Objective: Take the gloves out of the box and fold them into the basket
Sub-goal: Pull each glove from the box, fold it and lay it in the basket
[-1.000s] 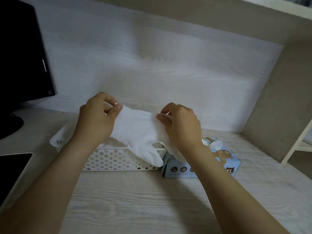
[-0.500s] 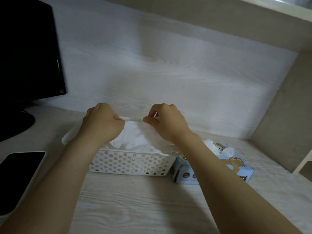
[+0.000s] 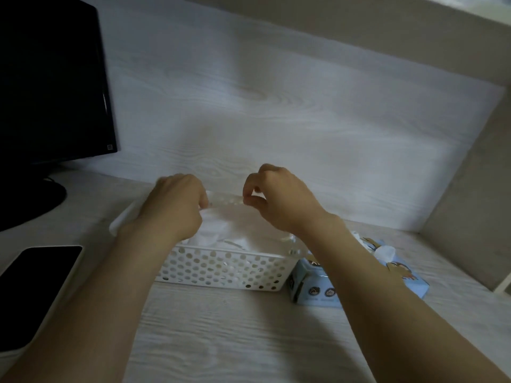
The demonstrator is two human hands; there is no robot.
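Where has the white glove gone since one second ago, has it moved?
Yes. The glove has moved down: before it hung over the front wall of the basket, now it lies inside, behind that wall.

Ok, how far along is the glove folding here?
Done: folded gloves already lie in the basket. In hand: the left hand holds the current glove low over the basket; the right hand pinches beside it, though whether it grips the glove is unclear. Left: a protruding glove pokes from the box, so more remain to pull and fold.
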